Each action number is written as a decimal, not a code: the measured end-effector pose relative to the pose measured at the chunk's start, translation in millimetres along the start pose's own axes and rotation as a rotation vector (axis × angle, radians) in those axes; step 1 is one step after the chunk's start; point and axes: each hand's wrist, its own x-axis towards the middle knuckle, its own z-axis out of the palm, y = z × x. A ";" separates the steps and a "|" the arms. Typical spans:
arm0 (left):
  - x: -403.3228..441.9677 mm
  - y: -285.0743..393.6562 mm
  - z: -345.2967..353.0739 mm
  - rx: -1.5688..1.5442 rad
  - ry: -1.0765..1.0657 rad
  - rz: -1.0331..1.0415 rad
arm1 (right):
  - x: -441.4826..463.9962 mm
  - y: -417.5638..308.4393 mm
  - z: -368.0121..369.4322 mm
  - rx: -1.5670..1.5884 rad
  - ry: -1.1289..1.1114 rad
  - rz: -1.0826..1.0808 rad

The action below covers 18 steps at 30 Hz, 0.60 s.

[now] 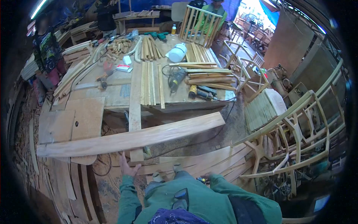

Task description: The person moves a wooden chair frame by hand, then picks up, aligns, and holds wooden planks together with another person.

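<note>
A long, wide wooden plank lies crosswise in front of me, bridging a board that juts from the workbench and a plywood panel on the left. Just below the plank's near edge is my left hand, its fingers spread, with the fingertips at or very near the wood. By my right side, my right hand is closed around a small yellow-and-black tape measure, partly hidden by the hand and sleeve.
On the workbench lie wood strips, an angle grinder, another power tool and a white jug. Chair frames crowd the right. Boards cover the floor by my feet. People stand at left and back.
</note>
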 end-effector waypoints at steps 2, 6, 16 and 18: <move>36.8 41.4 2.8 0.057 -0.094 0.059 | 4.8 20.6 -1.5 0.050 0.006 0.003; 91.2 97.7 25.5 0.309 -0.347 -0.012 | 12.5 50.5 -9.7 0.151 0.023 0.005; 116.3 134.6 84.8 0.645 -0.489 -0.297 | -22.0 -17.3 -63.4 0.318 -0.015 -0.106; 116.8 140.0 89.1 0.651 -0.479 -0.363 | -23.1 -8.6 -73.9 0.333 0.018 -0.119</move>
